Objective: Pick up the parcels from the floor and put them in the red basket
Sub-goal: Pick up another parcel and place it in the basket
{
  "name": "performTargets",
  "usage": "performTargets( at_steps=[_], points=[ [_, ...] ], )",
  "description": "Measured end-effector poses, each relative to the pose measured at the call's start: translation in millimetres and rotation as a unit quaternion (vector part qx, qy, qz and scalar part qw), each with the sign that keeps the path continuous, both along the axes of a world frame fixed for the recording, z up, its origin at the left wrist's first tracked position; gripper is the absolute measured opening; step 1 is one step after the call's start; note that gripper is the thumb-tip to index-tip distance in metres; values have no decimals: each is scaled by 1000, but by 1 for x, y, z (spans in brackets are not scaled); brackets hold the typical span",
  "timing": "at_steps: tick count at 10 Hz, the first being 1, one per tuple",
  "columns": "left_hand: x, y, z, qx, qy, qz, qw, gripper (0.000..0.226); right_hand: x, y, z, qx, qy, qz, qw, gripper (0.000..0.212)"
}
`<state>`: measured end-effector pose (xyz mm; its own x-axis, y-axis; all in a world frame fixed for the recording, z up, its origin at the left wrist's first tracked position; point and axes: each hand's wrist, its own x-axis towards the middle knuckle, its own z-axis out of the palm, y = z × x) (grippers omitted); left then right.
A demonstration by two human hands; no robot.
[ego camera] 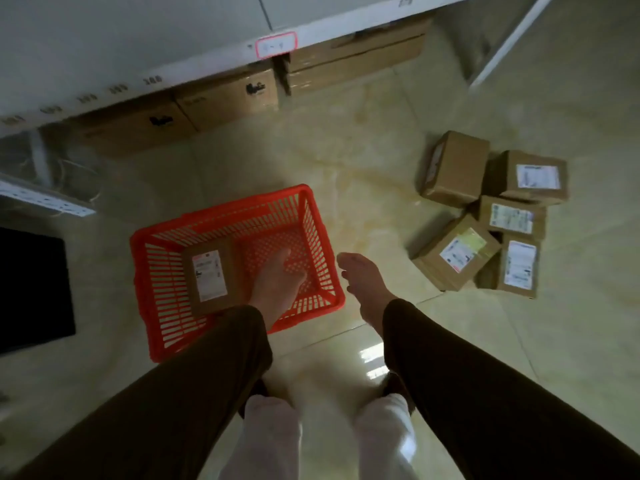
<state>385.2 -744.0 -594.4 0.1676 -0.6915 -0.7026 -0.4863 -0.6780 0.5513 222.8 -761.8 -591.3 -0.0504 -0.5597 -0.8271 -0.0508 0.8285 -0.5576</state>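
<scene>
Far left: flat black rectangular panel (31,289) on the glossy beige tiled floor (363,161), w/ a white metal shelf unit (138,39) above and big brown cardboard cartons (225,95) stored under it. Centre-left: red slatted plastic basket (162,299) on the floor, 1 small brown cardboard parcel w/ white shipping label (209,275) lying inside, against its left wall. Left hand (277,285), dark sleeve, hangs over the basket interior just right of that parcel; fingers loosely spread, holding nothing, though whether it touches the parcel's edge can't be told. Right hand (363,282) is outside the basket, just past its right rim, over bare floor; fingers relaxed and apart, empty. Far right: cluster of 5 brown cardboard parcels (485,216) packed together on the floor, 4 showing white labels, well apart from the basket.
</scene>
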Motion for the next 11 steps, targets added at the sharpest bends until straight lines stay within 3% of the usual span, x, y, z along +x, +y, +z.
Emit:
performTargets(
  at_steps=[2,4,6,8,9,11],
  points=[
    [-105,-4,9,-9,-27,-28,999,59,-114,4,11,-37,45,-24,998,20],
    [-178,-11,4,-7,-13,-71,997,61,-200,-7,7,-38,84,-53,994,9],
    [-221,-35,-7,-3,5,-85,996,61,-243,-28,-5,-29,81,-66,994,7],
    [-268,-51,-17,13,10,-89,996,62,-298,-43,-19,-28,83,-74,993,22],
    [-300,-56,-25,24,6,-71,997,62,-334,-49,-30,-34,88,-49,994,36],
    [-365,-52,-53,39,0,38,999,61,-405,-77,-53,-44,74,32,996,19]
  ],
)
